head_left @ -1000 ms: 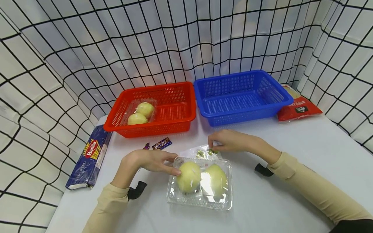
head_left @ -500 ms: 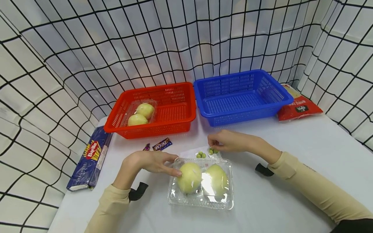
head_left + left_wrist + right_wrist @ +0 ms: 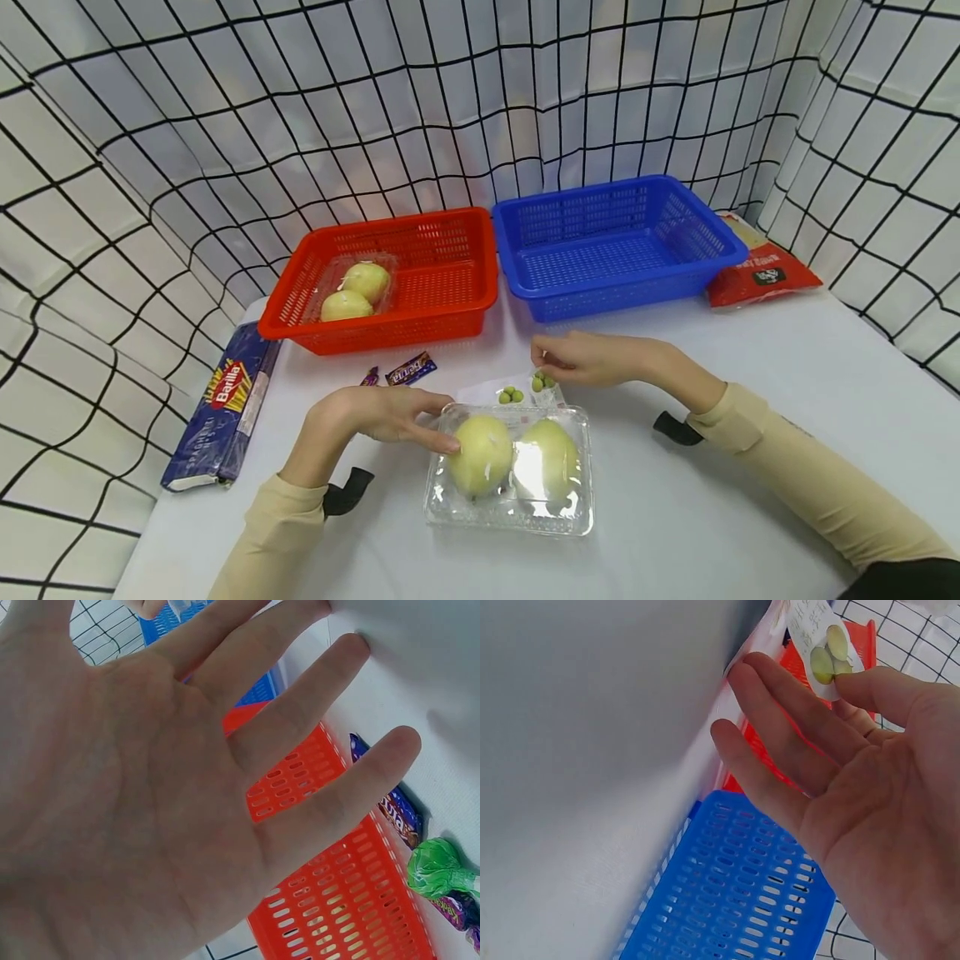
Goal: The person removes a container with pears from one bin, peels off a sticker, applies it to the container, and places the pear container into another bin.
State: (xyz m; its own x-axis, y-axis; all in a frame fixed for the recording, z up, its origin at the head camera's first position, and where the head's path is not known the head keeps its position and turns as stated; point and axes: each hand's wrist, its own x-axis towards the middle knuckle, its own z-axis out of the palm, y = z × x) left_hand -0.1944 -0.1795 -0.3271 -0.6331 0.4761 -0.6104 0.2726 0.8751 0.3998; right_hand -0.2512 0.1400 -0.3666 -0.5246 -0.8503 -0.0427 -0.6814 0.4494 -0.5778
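A clear clamshell pack (image 3: 510,471) with two yellow-green fruits lies on the white table (image 3: 712,500) in front of me. My left hand (image 3: 420,421) rests against its left end with straight fingers (image 3: 300,697). Just behind the pack lies a small clear bag of green balls (image 3: 521,390). My right hand (image 3: 546,362) pinches that bag's right end between thumb and fingertips; the right wrist view shows the bag (image 3: 821,645) held at the fingertips (image 3: 855,686).
A red basket (image 3: 450,287) at the back holds another clamshell of two fruits (image 3: 352,292). Beside it stands a blue basket (image 3: 607,242) with nothing inside. A blue Barilla spaghetti box (image 3: 217,400) lies left, wrapped candies (image 3: 408,369) near the red basket, a red bag (image 3: 757,267) far right.
My right hand has raised the end of the small bag a little, so the green balls show more clearly. My left hand stays on the clamshell.
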